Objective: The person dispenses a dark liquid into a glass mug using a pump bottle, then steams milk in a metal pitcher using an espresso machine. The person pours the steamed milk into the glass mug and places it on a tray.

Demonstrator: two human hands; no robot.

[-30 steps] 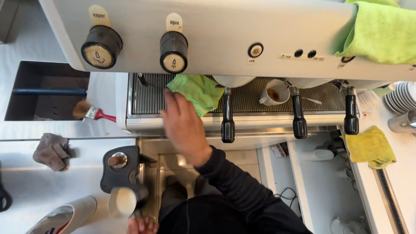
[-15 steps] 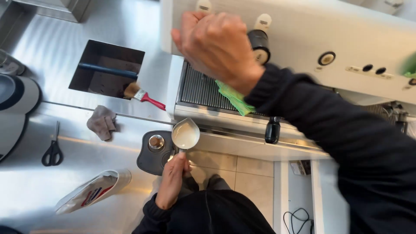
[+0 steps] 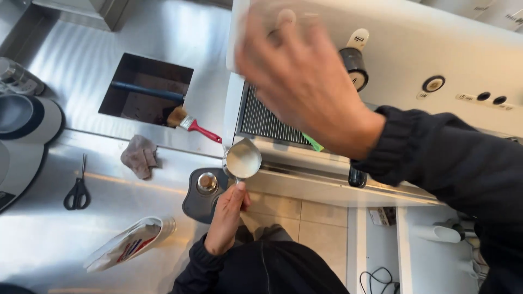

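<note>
Milk pitcher (image 3: 243, 159), full, gripped by its handle in left hand (image 3: 226, 218); right hand (image 3: 305, 81) blurred, fingers spread near knob (image 3: 354, 65). Tilt risks spilling onto the tamping mat (image 3: 202, 195).

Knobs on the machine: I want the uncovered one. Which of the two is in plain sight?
The right knob, black with a pale cap, shows fully. The left knob is mostly hidden behind the blurred right hand raised before it.
</note>
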